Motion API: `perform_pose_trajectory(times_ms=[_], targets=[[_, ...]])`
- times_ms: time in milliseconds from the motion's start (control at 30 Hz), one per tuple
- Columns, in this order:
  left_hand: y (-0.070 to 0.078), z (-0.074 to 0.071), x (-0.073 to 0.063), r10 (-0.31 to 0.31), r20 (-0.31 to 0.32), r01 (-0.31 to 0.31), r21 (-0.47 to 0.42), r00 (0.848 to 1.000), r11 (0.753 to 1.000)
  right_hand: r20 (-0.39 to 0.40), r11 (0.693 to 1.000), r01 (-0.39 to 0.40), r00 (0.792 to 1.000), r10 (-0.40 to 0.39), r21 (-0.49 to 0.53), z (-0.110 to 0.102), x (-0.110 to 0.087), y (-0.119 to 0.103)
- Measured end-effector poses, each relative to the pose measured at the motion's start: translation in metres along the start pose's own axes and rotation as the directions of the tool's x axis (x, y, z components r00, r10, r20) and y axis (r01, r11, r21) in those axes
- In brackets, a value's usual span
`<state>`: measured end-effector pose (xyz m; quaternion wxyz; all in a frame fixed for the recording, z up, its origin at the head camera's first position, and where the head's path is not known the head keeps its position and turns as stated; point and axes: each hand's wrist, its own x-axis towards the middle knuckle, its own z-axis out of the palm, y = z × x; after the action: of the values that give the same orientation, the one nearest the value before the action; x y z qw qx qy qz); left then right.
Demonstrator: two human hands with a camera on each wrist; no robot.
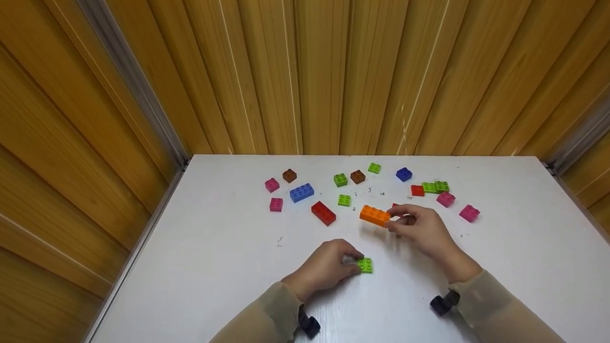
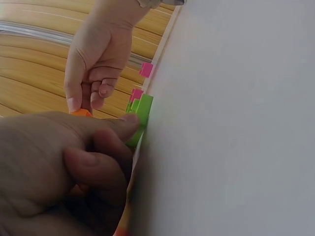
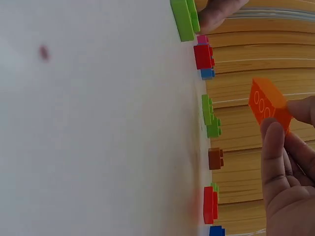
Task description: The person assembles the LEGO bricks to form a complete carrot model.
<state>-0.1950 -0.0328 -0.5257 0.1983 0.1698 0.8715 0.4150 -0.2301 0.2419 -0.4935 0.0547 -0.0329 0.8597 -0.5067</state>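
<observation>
My left hand [image 1: 329, 264] rests low on the white table and pinches a light green toy brick [image 1: 365, 265] between thumb and fingers. In the left wrist view that green brick [image 2: 143, 109] sits studs away from the palm side, flat at the tabletop. Farther right, my right hand [image 1: 424, 228] holds a long orange brick [image 1: 374, 216] by its right end, raised above the table. The right wrist view shows the orange brick [image 3: 268, 103] tilted, its hollow underside with round tubes visible. A red brick [image 1: 396, 207] lies partly hidden behind the right hand.
Loose bricks lie across the table's [image 1: 214, 267] far half: a long red brick [image 1: 323, 213], a blue brick [image 1: 301, 192], a dark blue brick [image 1: 404, 174], a pink brick [image 1: 469, 213], a brown brick [image 1: 358, 176] and several green ones. Wood-patterned panels [image 1: 314, 76] stand behind.
</observation>
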Motion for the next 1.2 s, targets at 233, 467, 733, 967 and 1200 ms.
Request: perform_pose_trajectory(times_ms=[233,467,733,967,1200], targets=[[0.002,0.003,-0.001,-0.013,-0.013,0.013,0.010,1.000,1.000,0.024,0.990,-0.030,0.999,0.027,0.137,-0.007,-0.021,0.003],[0.001,0.004,-0.002,-0.009,-0.040,0.008,-0.020,0.999,1.000,0.034,0.973,-0.006,0.999,-0.002,0.230,-0.012,-0.031,0.009],[0.000,0.003,-0.002,-0.014,-0.053,0.012,-0.030,0.999,0.999,0.048,0.979,0.017,0.998,-0.027,0.201,-0.011,-0.031,0.012],[-0.001,0.002,0.000,-0.018,-0.065,0.014,-0.060,0.998,0.998,0.110,0.977,0.148,0.980,-0.165,0.154,-0.002,-0.032,0.012],[-0.002,0.002,0.001,-0.029,-0.076,0.022,-0.081,0.997,0.996,0.208,0.969,0.232,0.947,-0.244,0.082,0.002,-0.031,0.012]])
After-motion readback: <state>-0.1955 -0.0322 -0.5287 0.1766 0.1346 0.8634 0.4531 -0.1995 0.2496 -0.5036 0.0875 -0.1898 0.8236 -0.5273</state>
